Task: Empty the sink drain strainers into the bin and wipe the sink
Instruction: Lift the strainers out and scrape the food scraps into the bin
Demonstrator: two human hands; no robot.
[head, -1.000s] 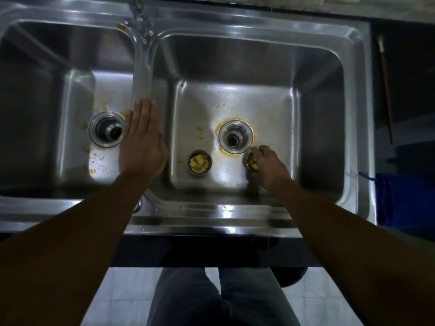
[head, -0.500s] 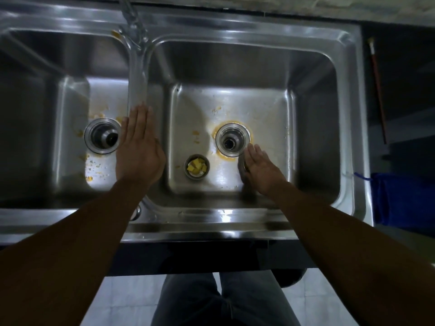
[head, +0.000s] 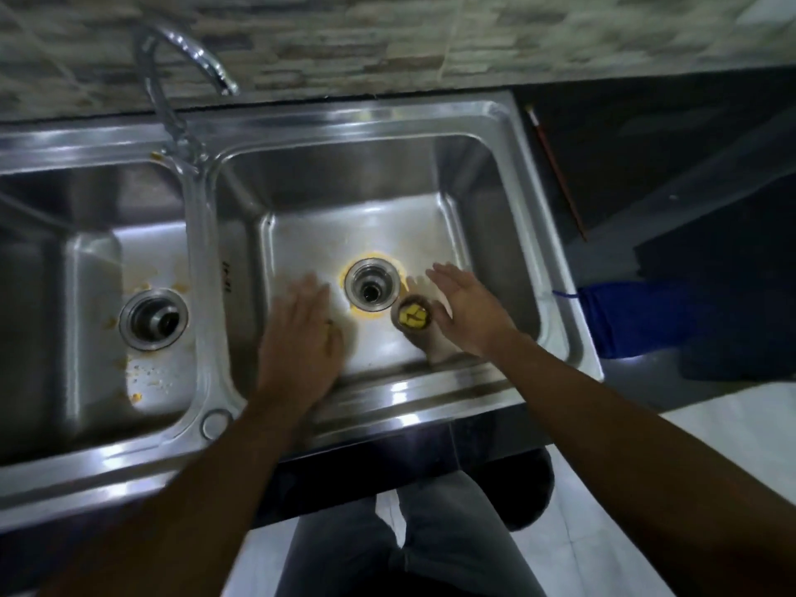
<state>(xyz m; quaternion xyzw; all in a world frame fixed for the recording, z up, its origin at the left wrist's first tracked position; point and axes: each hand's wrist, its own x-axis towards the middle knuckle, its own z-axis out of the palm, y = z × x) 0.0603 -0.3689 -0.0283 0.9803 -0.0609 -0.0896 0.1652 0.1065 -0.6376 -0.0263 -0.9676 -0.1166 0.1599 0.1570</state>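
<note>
Now | left hand (head: 297, 338) flat over sink (head: 366, 135) floor | right hand (head: 467, 314) spread, just beside 1 scrap-filled strainer (head: 414, 317)

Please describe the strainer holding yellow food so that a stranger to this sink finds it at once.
In the steel double sink, take the right basin, whose drain hole has a yellow ring. Just right of that hole, beside the open right hand, sits a small round strainer. Unlike the drain holes, it is a loose cup full of yellow chunks.
</note>
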